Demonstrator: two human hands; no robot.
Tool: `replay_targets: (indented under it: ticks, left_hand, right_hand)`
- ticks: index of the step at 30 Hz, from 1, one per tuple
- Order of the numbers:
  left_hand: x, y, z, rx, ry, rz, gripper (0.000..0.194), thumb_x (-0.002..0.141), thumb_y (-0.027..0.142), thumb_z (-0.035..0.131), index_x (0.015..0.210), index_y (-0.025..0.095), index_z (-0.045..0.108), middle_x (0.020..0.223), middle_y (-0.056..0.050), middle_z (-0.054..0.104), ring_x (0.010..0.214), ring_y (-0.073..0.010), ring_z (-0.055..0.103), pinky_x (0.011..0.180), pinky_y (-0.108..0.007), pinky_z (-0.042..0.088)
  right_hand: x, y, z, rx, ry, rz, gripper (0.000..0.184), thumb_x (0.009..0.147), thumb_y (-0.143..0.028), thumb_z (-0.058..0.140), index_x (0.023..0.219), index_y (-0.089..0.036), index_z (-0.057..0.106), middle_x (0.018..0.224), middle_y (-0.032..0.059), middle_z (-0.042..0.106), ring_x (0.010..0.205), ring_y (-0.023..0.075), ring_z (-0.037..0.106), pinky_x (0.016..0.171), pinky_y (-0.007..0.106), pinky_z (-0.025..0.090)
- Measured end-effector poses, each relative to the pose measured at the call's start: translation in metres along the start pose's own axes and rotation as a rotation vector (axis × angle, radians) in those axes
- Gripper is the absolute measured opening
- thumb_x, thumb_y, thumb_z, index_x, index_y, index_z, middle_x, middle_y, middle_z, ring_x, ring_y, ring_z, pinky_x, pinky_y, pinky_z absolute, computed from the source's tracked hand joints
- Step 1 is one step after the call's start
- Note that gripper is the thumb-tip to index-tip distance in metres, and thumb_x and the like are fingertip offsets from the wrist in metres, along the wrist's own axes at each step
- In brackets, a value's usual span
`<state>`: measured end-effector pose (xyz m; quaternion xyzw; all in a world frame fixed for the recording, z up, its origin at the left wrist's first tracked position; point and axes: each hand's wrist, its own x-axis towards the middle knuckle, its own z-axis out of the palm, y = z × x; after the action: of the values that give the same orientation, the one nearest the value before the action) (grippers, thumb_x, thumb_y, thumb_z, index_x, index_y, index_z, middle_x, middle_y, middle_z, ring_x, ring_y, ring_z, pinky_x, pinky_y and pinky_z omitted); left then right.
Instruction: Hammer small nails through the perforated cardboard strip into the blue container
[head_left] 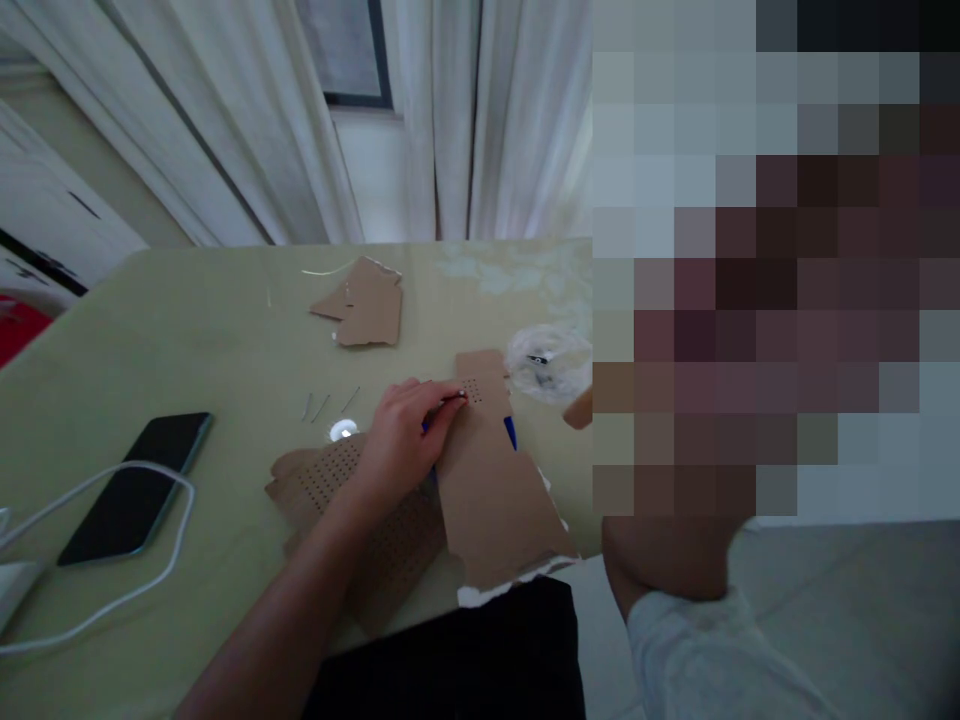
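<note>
My left hand [401, 435] reaches in from the lower left. Its thumb and fingers pinch something small and dark with a reddish end, too small to name. The pinch sits over a brown cardboard piece [491, 500] with torn white edges, beside a patch of small dots or holes near its top. Blue bits [511, 433] show at the cardboard's sides. Under my wrist lies another cardboard sheet [322, 485] with rows of holes. Beyond it are several thin metal pins [321, 408] and a shiny white round piece [343, 430]. My right hand is out of view.
Torn cardboard scraps [371, 305] lie at the back of the table. A clear plastic bag [547, 362] holds small dark items. At left, a phone [139, 490] lies under a white cable [97, 615]. Another person, partly pixelated, is at right, fingertips [579, 408] at the bag.
</note>
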<state>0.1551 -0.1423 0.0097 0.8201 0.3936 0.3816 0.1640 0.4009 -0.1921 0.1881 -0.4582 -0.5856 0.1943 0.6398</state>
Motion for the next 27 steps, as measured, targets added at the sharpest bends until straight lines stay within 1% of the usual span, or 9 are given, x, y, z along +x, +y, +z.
replay_targets:
  ticks: [1,2,3,7,8,10,13,15,27]
  left_hand:
    - [0.000,-0.001,0.001,-0.013,0.002,0.000,0.021,0.106,0.028,0.062,0.109,0.021,0.081,0.092,-0.006,0.081,0.083,-0.0213,0.069,0.088,-0.037,0.053]
    - [0.000,-0.002,0.002,-0.025,-0.001,-0.002,0.021,0.105,0.028,0.062,0.110,0.021,0.082,0.092,-0.006,0.081,0.083,-0.0216,0.069,0.089,-0.038,0.054]
    - [0.001,-0.003,0.003,-0.035,-0.006,-0.009,0.022,0.105,0.028,0.062,0.110,0.021,0.082,0.092,-0.006,0.081,0.084,-0.0220,0.069,0.090,-0.038,0.054]
    - [0.003,-0.004,0.005,-0.061,-0.037,-0.051,0.023,0.103,0.030,0.063,0.110,0.020,0.083,0.092,-0.008,0.081,0.086,-0.0240,0.069,0.090,-0.038,0.054]
    - [0.003,-0.004,0.005,-0.065,-0.041,-0.059,0.024,0.103,0.030,0.063,0.110,0.020,0.084,0.092,-0.008,0.081,0.086,-0.0243,0.069,0.089,-0.038,0.055]
    - [0.003,-0.004,0.005,-0.072,-0.044,-0.070,0.025,0.103,0.030,0.062,0.110,0.021,0.084,0.092,-0.008,0.081,0.087,-0.0244,0.070,0.089,-0.037,0.055]
    - [0.004,-0.003,0.005,-0.079,-0.045,-0.077,0.025,0.103,0.029,0.061,0.111,0.022,0.084,0.092,-0.008,0.081,0.087,-0.0244,0.071,0.089,-0.037,0.055]
    - [0.004,-0.004,0.005,-0.075,-0.049,-0.076,0.025,0.104,0.028,0.062,0.111,0.022,0.085,0.092,-0.009,0.081,0.088,-0.0250,0.071,0.088,-0.037,0.055]
    - [0.004,-0.004,0.007,-0.089,-0.063,-0.093,0.025,0.104,0.027,0.062,0.112,0.023,0.085,0.099,-0.009,0.083,0.089,-0.0257,0.072,0.087,-0.037,0.054]
  right_hand:
    - [-0.011,-0.008,0.007,0.030,0.130,-0.083,0.052,0.108,-0.072,0.046,0.086,-0.025,0.053,0.061,-0.0019,0.032,0.045,0.0092,0.031,0.041,0.027,0.026]
    - [-0.022,-0.013,0.013,-0.010,0.113,-0.058,0.044,0.111,-0.060,0.051,0.086,-0.024,0.055,0.062,-0.0022,0.032,0.047,0.0094,0.028,0.042,0.027,0.021]
    - [-0.030,-0.016,0.018,-0.067,0.021,-0.004,0.041,0.112,-0.055,0.052,0.087,-0.024,0.057,0.062,-0.0027,0.035,0.049,0.0091,0.028,0.044,0.027,0.021]
    - [-0.041,-0.006,0.021,-0.380,-0.366,0.159,0.055,0.109,-0.068,0.048,0.086,-0.019,0.060,0.064,-0.0025,0.045,0.058,0.0099,0.041,0.055,0.025,0.029]
    - [-0.039,0.000,0.021,-0.448,-0.468,0.189,0.056,0.110,-0.066,0.046,0.085,-0.018,0.061,0.064,-0.0018,0.048,0.061,0.0103,0.044,0.058,0.025,0.031]
    - [-0.033,0.012,0.023,-0.542,-0.576,0.234,0.054,0.112,-0.058,0.042,0.082,-0.017,0.062,0.065,-0.0006,0.052,0.064,0.0111,0.048,0.063,0.025,0.033]
    - [-0.027,0.027,0.029,-0.670,-0.637,0.306,0.050,0.113,-0.048,0.042,0.081,-0.016,0.063,0.066,0.0004,0.055,0.068,0.0124,0.052,0.069,0.026,0.035]
    - [-0.025,0.032,0.033,-0.739,-0.660,0.323,0.051,0.113,-0.048,0.042,0.081,-0.015,0.064,0.069,0.0016,0.059,0.070,0.0131,0.055,0.071,0.026,0.036]
    - [-0.038,0.032,0.052,-0.894,-0.773,0.280,0.051,0.115,-0.047,0.041,0.085,-0.015,0.069,0.088,0.0082,0.073,0.082,0.0160,0.061,0.076,0.027,0.036]
